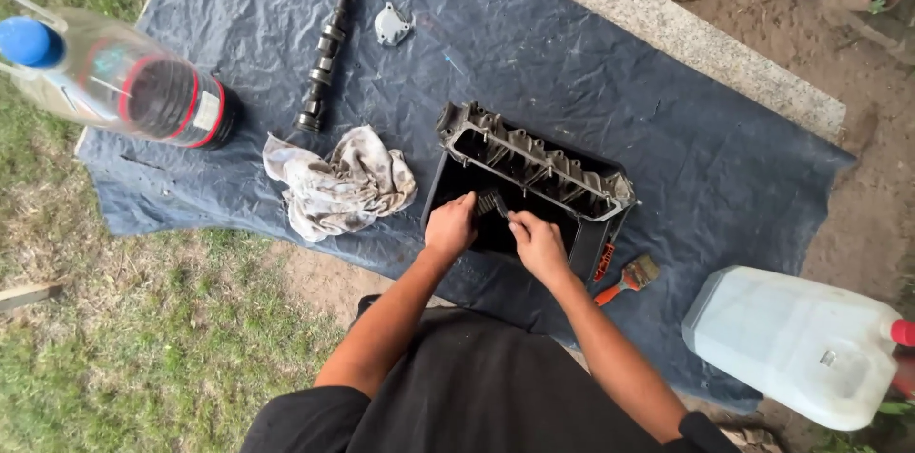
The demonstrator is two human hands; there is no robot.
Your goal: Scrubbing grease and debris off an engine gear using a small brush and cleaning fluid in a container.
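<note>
Both hands: left hand, right hand pinching brush | over black tray

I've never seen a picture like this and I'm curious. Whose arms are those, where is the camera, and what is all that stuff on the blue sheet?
The camera sits on a person's head and looks down, so the two arms are that person's own. Both hands meet over a black tray. The left hand and the right hand are both on a small dark brush; how tightly they grip it is hard to see. A grey metal engine part rests in the tray.

Everything lies on a blue tarp spread on the ground. On it are a dirty rag, a long metal shaft, a small metal cover, a plastic bottle and an orange-handled paintbrush. A white jug lies at its edge.
</note>
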